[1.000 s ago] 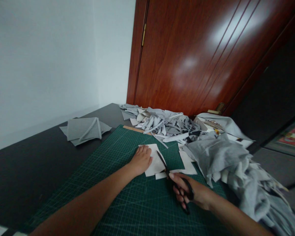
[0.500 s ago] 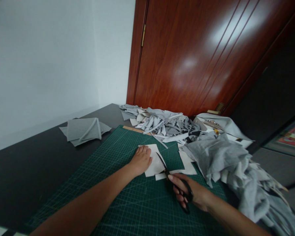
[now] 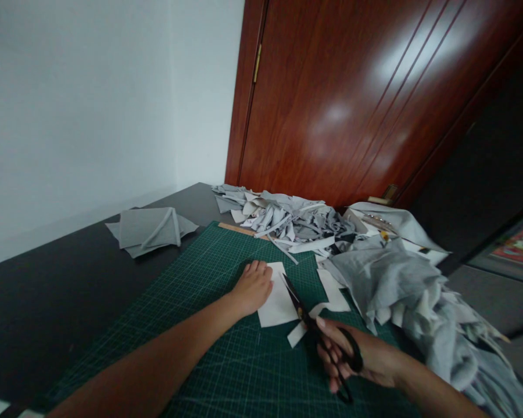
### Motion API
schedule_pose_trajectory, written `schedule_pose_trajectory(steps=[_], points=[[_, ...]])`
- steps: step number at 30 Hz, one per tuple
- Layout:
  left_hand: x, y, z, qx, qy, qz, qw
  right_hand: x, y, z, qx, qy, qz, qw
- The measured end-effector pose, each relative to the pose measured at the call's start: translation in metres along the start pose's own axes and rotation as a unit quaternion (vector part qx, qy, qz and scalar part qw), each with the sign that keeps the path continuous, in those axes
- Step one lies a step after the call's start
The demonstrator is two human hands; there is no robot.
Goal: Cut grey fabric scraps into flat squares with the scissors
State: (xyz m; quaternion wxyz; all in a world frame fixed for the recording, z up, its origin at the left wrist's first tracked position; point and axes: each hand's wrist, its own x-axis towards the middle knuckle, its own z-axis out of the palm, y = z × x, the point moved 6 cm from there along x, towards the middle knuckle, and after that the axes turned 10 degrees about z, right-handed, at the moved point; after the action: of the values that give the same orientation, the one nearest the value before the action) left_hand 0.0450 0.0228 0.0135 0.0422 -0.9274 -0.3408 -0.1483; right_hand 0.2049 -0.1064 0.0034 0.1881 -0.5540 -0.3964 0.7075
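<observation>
The white piece point(image 3: 278, 306) lies flat between the two hands, its left edge under the left hand point(image 3: 253, 288), and sits slightly nearer the person than half a second ago. The left hand has shifted with it, palm down, fingers close together and laid flat. The right hand point(image 3: 337, 351) curls around the handles of the black scissors point(image 3: 304, 314), whose blades, apart before, now look brought together, pointing away from the person along the piece's right side. A narrow white strip point(image 3: 297, 334), which lay along the piece's near edge, now angles away from it, crossing under the blades just ahead of the right hand. Past the right fingertips lies a white offcut point(image 3: 333, 290). The green cutting mat point(image 3: 226, 360) spreads beneath both hands; beyond them rests a heap of scraps point(image 3: 296, 217), unchanged. Grey cloth point(image 3: 387, 278) piles up right of the right hand, and folded grey fabric point(image 3: 148, 229) lies well left of the left.
</observation>
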Motion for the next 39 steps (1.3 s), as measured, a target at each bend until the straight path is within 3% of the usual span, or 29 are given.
schedule_pose_trajectory(steps=[10,23,39], points=[[0.001,-0.006,0.014,-0.027,-0.001,-0.013,1.000,0.013,-0.012,0.001,-0.002,0.024,0.003,1.000],[0.002,-0.006,0.015,-0.050,0.014,-0.008,0.999,0.028,-0.028,0.001,-0.047,0.047,-0.005,0.998],[0.001,-0.005,0.012,-0.052,0.011,-0.008,0.999,0.033,-0.025,0.001,-0.034,0.065,-0.033,0.997]])
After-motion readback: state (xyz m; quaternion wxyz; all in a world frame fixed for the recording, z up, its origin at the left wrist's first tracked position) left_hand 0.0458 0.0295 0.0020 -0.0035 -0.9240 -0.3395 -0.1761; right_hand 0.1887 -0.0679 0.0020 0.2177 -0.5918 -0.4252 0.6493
